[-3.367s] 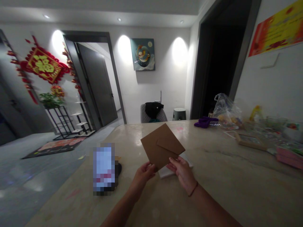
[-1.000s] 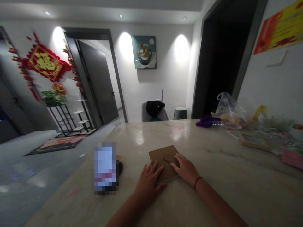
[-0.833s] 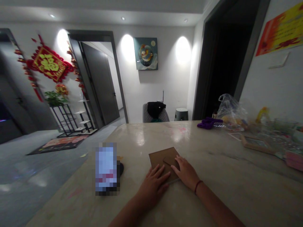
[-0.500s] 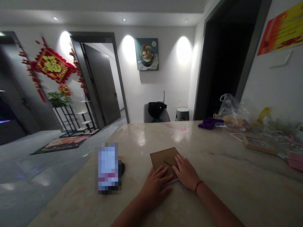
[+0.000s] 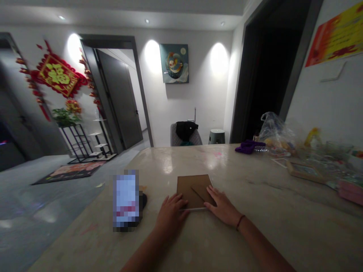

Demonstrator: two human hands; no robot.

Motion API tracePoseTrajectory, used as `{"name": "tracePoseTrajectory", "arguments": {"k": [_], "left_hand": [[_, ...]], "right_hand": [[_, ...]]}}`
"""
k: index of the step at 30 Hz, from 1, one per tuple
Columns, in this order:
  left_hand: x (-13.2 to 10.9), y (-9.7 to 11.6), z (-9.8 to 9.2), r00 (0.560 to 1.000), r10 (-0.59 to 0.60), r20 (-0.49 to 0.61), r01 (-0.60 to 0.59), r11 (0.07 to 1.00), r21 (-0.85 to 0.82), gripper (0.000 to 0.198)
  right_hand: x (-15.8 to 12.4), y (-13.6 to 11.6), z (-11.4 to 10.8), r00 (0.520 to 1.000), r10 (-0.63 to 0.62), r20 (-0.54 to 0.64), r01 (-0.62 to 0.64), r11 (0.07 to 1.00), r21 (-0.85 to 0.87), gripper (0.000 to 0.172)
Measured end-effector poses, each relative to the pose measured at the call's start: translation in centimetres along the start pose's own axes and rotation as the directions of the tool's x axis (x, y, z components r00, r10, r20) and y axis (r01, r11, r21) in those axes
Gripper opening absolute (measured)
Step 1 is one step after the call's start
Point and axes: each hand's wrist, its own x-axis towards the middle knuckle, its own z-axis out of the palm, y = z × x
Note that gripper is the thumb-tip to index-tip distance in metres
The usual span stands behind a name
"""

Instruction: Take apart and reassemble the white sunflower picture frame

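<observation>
Flat on the table lies what looks like a picture frame (image 5: 193,185), its brown backing board facing up and a thin white edge showing. A dark slanting line runs across the board. My left hand (image 5: 171,213) rests at its lower left corner, fingers stretched over the board and thumb by the near edge. At the right side, my right hand (image 5: 222,204) lies with fingers spread, its fingertips and thumb touching the board. Neither hand is wrapped round the frame. The frame's front is hidden underneath.
Left of my hands stands a pixelated phone (image 5: 126,198) on a dark base. Along the table's right side are a wooden frame (image 5: 304,172), a purple cloth (image 5: 249,146), a clear plastic bag (image 5: 273,132) and a pink box (image 5: 351,193). A chair (image 5: 174,136) stands beyond the marble table (image 5: 159,162).
The frame has turned slightly and now sits squarer to me. My left hand has slid left off its middle toward the corner, uncovering more board. My right hand stays at the right side.
</observation>
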Motion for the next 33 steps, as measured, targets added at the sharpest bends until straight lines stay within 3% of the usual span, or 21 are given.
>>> {"name": "tracePoseTrajectory", "arguments": {"k": [3, 7, 10, 14, 18, 23, 28, 33], "left_hand": [[0.1, -0.2, -0.1, 0.992, -0.116, -0.037, 0.118, 0.992, 0.036, 0.048], [0.2, -0.1, -1.5, 0.971, -0.221, 0.087, 0.217, 0.975, 0.054, 0.065], [0.2, 0.0, -2.7, 0.961, -0.223, 0.16, 0.215, 0.974, 0.071, 0.041], [0.1, -0.2, -3.2, 0.964, -0.23, 0.134, 0.225, 0.973, 0.053, 0.02], [-0.1, -0.3, -2.9, 0.967, -0.237, 0.096, 0.231, 0.97, 0.072, 0.018], [-0.1, 0.3, -2.7, 0.972, -0.22, 0.087, 0.207, 0.969, 0.136, 0.02], [0.4, 0.8, -1.3, 0.982, -0.186, 0.027, 0.176, 0.962, 0.207, 0.026], [1.1, -0.2, 1.3, 0.992, -0.085, -0.091, 0.103, 0.973, 0.205, 0.038]], "right_hand": [[-0.1, 0.3, -0.4, 0.999, 0.009, -0.033, -0.009, 1.0, 0.008, 0.081], [-0.3, 1.0, -1.8, 0.998, 0.011, -0.057, -0.006, 0.996, 0.084, 0.077], [-0.4, 1.2, -2.6, 0.997, -0.039, -0.068, 0.049, 0.988, 0.145, 0.064], [-0.6, 0.7, -3.1, 0.999, 0.006, -0.054, -0.002, 0.998, 0.062, 0.039], [-1.3, -0.8, -3.5, 0.996, 0.058, -0.066, -0.065, 0.992, -0.112, 0.019], [-1.6, -2.3, -3.0, 0.989, 0.067, -0.131, -0.102, 0.955, -0.28, 0.013], [-0.8, -2.4, -1.2, 0.969, 0.087, -0.231, -0.158, 0.938, -0.308, 0.023], [0.1, -2.2, 0.5, 0.958, 0.051, -0.281, -0.161, 0.909, -0.385, 0.036]]}}
